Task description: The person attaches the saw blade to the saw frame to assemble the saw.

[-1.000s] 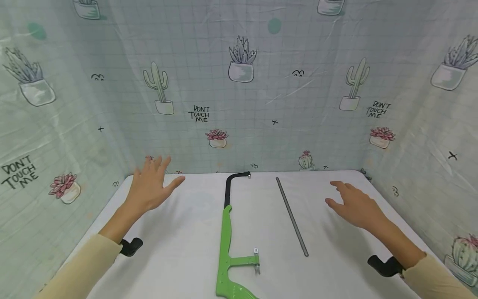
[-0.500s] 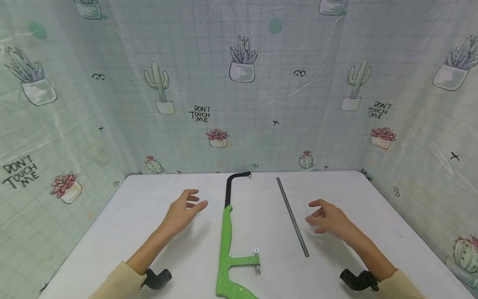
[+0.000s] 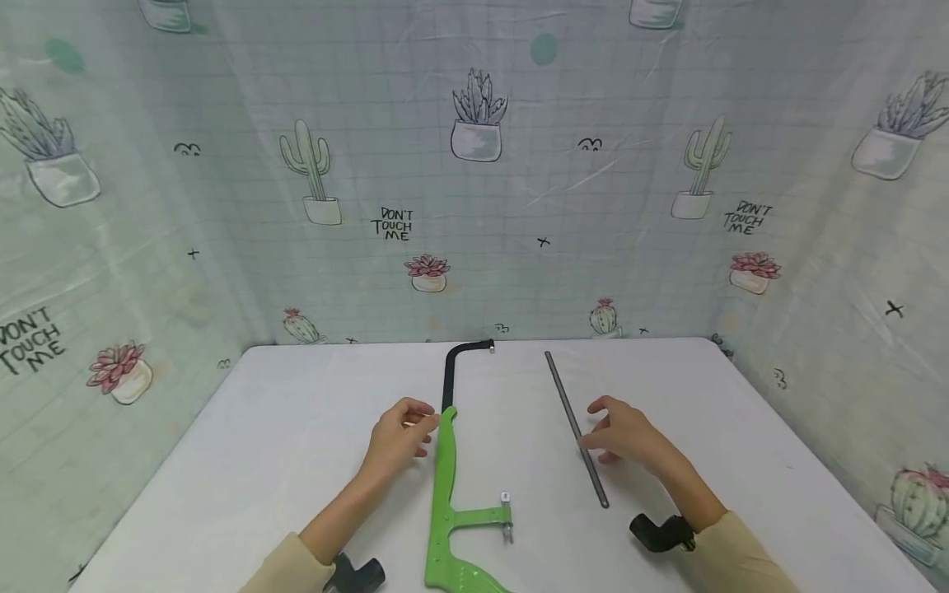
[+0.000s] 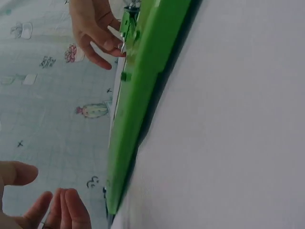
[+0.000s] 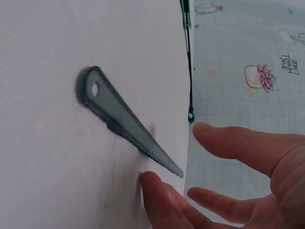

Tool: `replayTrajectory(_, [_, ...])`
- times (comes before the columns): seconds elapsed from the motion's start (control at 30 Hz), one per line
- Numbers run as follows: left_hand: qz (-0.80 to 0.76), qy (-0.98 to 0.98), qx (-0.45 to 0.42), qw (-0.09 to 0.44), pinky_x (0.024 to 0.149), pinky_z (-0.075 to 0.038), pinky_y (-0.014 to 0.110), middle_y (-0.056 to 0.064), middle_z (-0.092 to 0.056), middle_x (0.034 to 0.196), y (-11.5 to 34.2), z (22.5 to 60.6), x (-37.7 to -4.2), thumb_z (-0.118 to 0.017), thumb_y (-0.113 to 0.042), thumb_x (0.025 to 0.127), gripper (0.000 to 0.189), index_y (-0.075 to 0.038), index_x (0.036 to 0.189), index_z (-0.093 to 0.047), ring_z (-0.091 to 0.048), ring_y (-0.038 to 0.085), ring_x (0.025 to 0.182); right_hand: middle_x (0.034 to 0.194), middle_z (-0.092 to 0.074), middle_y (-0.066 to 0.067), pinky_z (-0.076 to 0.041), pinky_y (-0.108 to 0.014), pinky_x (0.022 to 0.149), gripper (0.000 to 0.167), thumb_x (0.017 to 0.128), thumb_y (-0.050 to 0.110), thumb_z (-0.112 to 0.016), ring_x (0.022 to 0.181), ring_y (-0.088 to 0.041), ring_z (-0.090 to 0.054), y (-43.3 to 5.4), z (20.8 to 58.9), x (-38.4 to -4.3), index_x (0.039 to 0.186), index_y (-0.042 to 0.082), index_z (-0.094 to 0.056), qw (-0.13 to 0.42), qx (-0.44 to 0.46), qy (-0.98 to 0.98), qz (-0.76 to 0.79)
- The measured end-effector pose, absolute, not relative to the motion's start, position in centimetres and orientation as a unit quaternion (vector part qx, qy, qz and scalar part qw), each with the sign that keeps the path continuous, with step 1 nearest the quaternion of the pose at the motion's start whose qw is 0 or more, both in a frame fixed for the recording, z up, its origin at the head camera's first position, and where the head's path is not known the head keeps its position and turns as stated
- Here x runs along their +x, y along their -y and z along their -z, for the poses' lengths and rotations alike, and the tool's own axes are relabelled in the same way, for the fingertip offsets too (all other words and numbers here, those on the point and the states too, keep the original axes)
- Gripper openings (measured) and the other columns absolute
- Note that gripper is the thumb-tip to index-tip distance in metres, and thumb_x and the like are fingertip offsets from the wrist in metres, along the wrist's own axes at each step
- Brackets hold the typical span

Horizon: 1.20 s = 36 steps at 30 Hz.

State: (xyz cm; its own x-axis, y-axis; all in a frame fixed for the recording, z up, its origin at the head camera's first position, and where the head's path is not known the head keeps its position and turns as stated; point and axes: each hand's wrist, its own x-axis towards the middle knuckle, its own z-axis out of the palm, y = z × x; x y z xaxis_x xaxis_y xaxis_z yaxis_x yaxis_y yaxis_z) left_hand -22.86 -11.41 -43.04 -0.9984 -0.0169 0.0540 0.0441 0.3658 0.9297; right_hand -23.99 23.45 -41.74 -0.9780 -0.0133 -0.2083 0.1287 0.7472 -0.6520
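Observation:
A hacksaw frame point(image 3: 442, 486), green with a black front bar, lies lengthwise on the white table. My left hand point(image 3: 400, 441) hovers at its left side, fingers loosely bent; in the left wrist view a gap separates these fingers point(image 4: 76, 210) from the frame point(image 4: 138, 105). To the right lies a thin grey hacksaw blade point(image 3: 567, 407), slanting, with a hole at its near end. Over the blade's right side is my right hand point(image 3: 630, 436), thumb and fingers spread. The right wrist view shows this hand point(image 5: 286, 191) holding nothing, close to the blade point(image 5: 128, 119).
The white table point(image 3: 311, 412) ends at a patterned cloth backdrop point(image 3: 549, 189) behind it and on both sides. A wing-nut clamp point(image 3: 507, 519) sits on the frame's crossbar. Black wrist mounts point(image 3: 662, 534) hang beneath both forearms.
Both hands have come inward and down from the table's sides, the left to the hacksaw frame and the right to the blade. Their fingers have bent more. Frame and blade stay put.

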Motion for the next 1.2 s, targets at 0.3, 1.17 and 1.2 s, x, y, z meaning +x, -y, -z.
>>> replayTrajectory(0.3, [0.500,0.852,-0.148,-0.043,0.061,-0.054,0.026,0.005,-0.070,0.098,9.6,43.2,-21.6,-0.073,-0.026,0.093,0.028,-0.005,0.111,-0.069,-0.065,0.015,0.075,0.094,-0.066,-0.015,-0.056,-0.032,0.065,0.063,0.076,0.011,-0.088,0.067,-0.019,-0.065,-22.2,42.7,-25.0,0.128,-0.005,-0.055,0.087,0.039,-0.943,0.320])
replayTrajectory(1.17, [0.304,0.867,-0.351,-0.181,0.073,-0.052,0.018,-0.016,-0.067,0.083,10.3,42.6,-20.1,-0.086,-0.019,0.082,0.021,-0.017,0.100,-0.075,-0.059,-0.005,0.076,0.085,-0.066,-0.012,-0.053,-0.030,0.061,0.047,0.078,0.004,-0.085,0.065,-0.019,-0.064,-21.9,43.2,-25.4,0.117,-0.004,-0.061,0.080,0.042,-0.942,0.322])
replayTrajectory(1.2, [0.293,0.872,-0.351,-0.176,0.074,-0.052,0.018,-0.016,-0.067,0.084,10.3,42.5,-20.0,-0.087,-0.019,0.082,0.022,-0.018,0.100,-0.075,-0.059,-0.005,0.077,0.085,-0.066,-0.012,-0.053,-0.030,0.061,0.046,0.078,0.003,-0.084,0.065,-0.019,-0.064,-21.9,43.2,-25.4,0.118,-0.004,-0.061,0.079,0.039,-0.942,0.325])
